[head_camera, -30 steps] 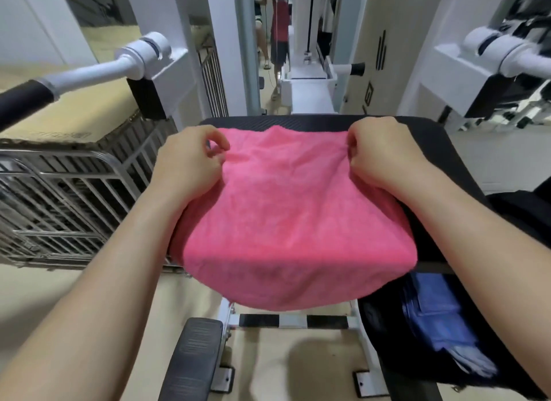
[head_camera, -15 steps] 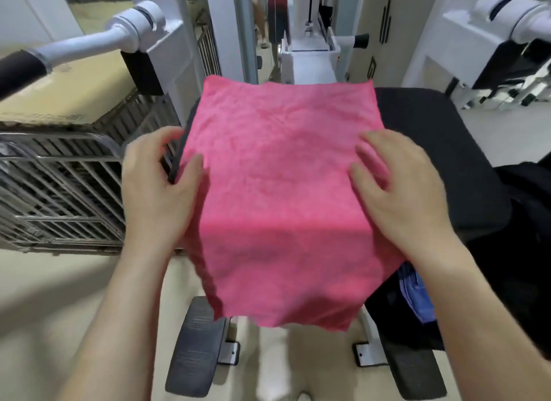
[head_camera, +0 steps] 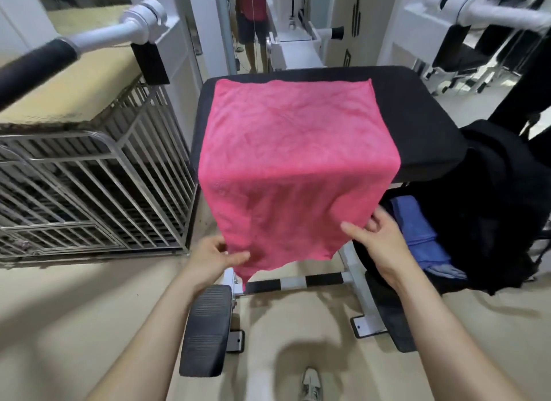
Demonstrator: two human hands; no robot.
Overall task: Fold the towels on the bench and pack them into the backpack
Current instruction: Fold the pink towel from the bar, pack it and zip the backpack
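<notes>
Pink terry cloth is pinched in both grips: the left hand (head_camera: pixel 213 256) holds the near-left corner of the one pink towel (head_camera: pixel 292 162) between thumb and fingers, and the right hand (head_camera: pixel 377 239) closes on the near-right edge, thumb on top and fingers under the cloth. From these two grips the towel rises away from the person, its near half hanging free over the front edge, its far half lying flat on the black padded desk (head_camera: pixel 423 123). The far hem runs straight across the pad, well beyond both hands.

Just right of the right hand, one black backpack (head_camera: pixel 492 209) sits open against the desk's side, with one blue towel (head_camera: pixel 417 233) lying inside it. Below the hands are two black foot pads (head_camera: pixel 205 329) on the white frame and one black-and-white striped crossbar (head_camera: pixel 298 281). One sneaker (head_camera: pixel 310 382) shows on the beige floor near the bottom edge. To the left of the left hand stands one metal wire cage (head_camera: pixel 89 192), with a white padded bar (head_camera: pixel 89 42) above it.
</notes>
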